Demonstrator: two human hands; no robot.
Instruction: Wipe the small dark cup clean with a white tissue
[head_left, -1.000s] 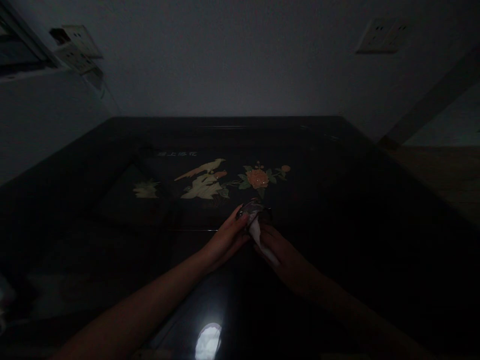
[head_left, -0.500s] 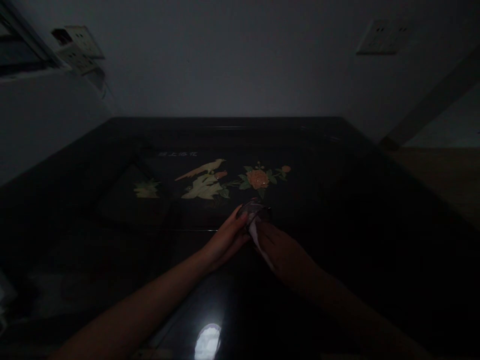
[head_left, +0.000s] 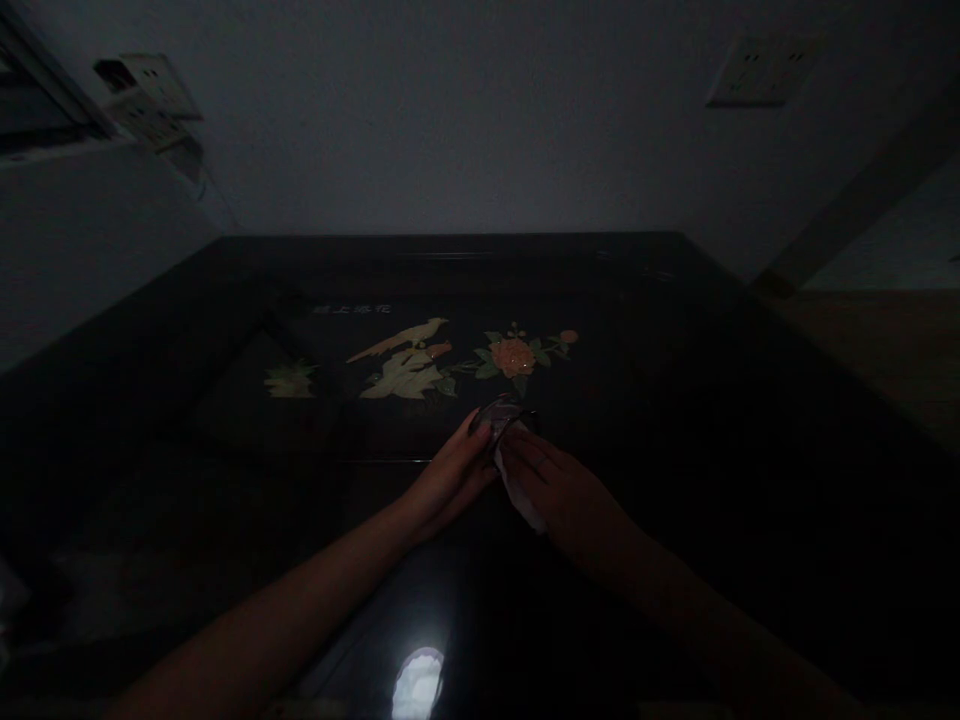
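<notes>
My left hand (head_left: pixel 457 465) is closed on a small, dark, glassy object (head_left: pixel 501 412) with a rounded edge; the dim light hides its exact kind. A white cloth or tissue (head_left: pixel 523 505) is pinched in my right hand (head_left: pixel 559 490), which presses it against the near right side of that object. Its lower end hangs below my right fingers. Both hands meet over the dark glossy table (head_left: pixel 360 580), just in front of an inlaid flower (head_left: pixel 513 357) and bird picture (head_left: pixel 405 360).
Behind the table rises a pale wall (head_left: pixel 450 120) with a socket plate (head_left: pixel 765 75) on the right and more sockets (head_left: pixel 154 95) on the left. A bright reflection (head_left: pixel 418 682) shines on the near tabletop. Wooden flooring (head_left: pixel 885 330) shows at right.
My right hand and the cloth have shifted slightly up and left along the glassy object. More of the cloth's lower end shows. My left hand keeps its hold, and the view has moved a little.
</notes>
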